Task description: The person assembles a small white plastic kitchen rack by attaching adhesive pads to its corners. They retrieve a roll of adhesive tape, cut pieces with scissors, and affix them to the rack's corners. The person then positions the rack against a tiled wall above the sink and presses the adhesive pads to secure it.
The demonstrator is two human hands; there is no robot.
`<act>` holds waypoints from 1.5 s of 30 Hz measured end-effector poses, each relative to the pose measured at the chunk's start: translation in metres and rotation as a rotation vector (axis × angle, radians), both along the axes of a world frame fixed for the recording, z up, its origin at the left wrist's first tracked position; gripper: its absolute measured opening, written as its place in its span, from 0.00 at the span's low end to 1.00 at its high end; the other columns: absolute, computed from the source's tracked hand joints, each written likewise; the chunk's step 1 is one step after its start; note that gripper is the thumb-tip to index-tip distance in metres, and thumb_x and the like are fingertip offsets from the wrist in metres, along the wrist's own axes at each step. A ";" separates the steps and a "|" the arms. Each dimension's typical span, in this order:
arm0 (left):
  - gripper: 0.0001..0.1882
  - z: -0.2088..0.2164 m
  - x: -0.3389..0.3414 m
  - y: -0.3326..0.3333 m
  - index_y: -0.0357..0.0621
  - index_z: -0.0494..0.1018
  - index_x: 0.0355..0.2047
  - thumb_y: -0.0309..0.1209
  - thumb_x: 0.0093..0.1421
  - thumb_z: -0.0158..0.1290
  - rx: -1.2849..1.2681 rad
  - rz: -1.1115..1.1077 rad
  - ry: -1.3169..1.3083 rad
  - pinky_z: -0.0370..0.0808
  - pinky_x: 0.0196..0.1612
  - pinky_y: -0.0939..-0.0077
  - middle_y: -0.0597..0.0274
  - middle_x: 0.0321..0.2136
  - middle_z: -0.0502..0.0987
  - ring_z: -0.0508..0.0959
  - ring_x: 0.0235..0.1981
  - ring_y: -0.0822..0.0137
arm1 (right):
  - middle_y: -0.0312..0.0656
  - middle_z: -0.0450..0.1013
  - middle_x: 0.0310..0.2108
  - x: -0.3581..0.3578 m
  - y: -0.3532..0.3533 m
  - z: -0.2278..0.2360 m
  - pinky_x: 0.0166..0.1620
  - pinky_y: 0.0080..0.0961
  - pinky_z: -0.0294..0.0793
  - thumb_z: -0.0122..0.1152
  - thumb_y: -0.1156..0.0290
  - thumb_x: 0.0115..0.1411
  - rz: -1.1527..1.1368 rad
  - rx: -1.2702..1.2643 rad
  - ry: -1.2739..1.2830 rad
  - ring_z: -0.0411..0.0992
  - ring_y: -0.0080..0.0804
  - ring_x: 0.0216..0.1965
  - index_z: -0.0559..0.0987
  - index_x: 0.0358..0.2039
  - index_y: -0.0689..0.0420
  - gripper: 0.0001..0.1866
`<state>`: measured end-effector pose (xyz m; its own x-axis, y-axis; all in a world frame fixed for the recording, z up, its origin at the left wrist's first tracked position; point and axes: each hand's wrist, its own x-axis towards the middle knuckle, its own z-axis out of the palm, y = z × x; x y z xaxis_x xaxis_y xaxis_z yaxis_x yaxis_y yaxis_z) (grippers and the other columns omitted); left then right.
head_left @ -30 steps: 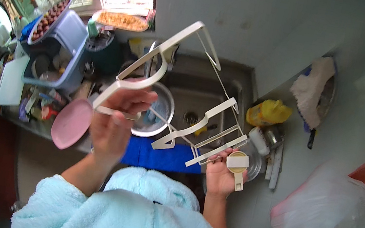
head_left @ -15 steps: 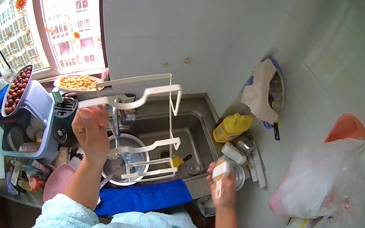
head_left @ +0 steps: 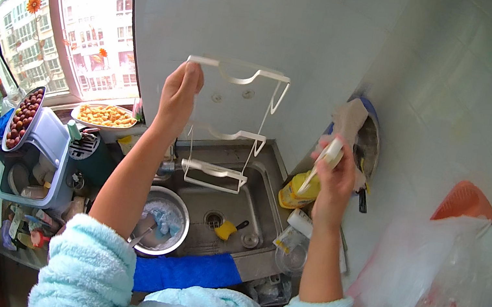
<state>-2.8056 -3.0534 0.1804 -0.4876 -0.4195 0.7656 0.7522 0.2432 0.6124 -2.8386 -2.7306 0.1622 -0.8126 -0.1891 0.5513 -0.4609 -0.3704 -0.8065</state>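
Wavy-barred white rack (head_left: 251,135): left hand (head_left: 179,90) clenched on corner; right hand (head_left: 337,181) clasps cream fitting (head_left: 331,151).

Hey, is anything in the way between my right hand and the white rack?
Nothing visible stands between your right hand and the white rack in your left hand, though the right hand holds a small off-white piece.

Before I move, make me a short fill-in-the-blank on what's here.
The left hand grips the white rack by its ____ bar.
The hand on the small cream piece is the ____ one.
The cloth at the front edge of the sink is ____.
The brush head is ____.

top; right; blue; yellow
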 end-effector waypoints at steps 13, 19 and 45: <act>0.31 0.060 -0.148 -0.030 0.50 0.53 0.17 0.48 0.73 0.52 -0.051 0.368 0.121 0.47 0.23 0.75 0.79 0.17 0.52 0.50 0.22 0.81 | 0.43 0.70 0.56 -0.005 0.043 -0.180 0.57 0.27 0.76 0.68 0.78 0.59 0.132 0.189 -0.553 0.73 0.29 0.53 0.68 0.65 0.59 0.34; 0.32 0.073 -0.177 -0.042 0.54 0.51 0.16 0.52 0.75 0.44 -0.057 0.274 0.146 0.46 0.23 0.75 0.75 0.14 0.53 0.50 0.18 0.77 | 0.42 0.69 0.56 -0.006 0.056 -0.222 0.56 0.29 0.74 0.71 0.76 0.58 0.114 0.198 -0.657 0.71 0.30 0.53 0.68 0.65 0.60 0.35; 0.33 0.072 -0.200 -0.063 0.52 0.48 0.16 0.51 0.74 0.49 -0.024 0.316 0.044 0.43 0.23 0.73 0.79 0.16 0.49 0.47 0.21 0.80 | 0.43 0.70 0.58 -0.046 -0.054 -0.163 0.56 0.30 0.73 0.74 0.69 0.57 0.215 0.336 -0.345 0.72 0.30 0.54 0.68 0.67 0.56 0.38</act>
<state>-3.0057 -3.1169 0.2522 -0.3024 -0.5266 0.7945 0.6628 0.4829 0.5723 -2.8844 -2.7846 -0.0007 -0.8598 -0.4914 0.1385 -0.0895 -0.1220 -0.9885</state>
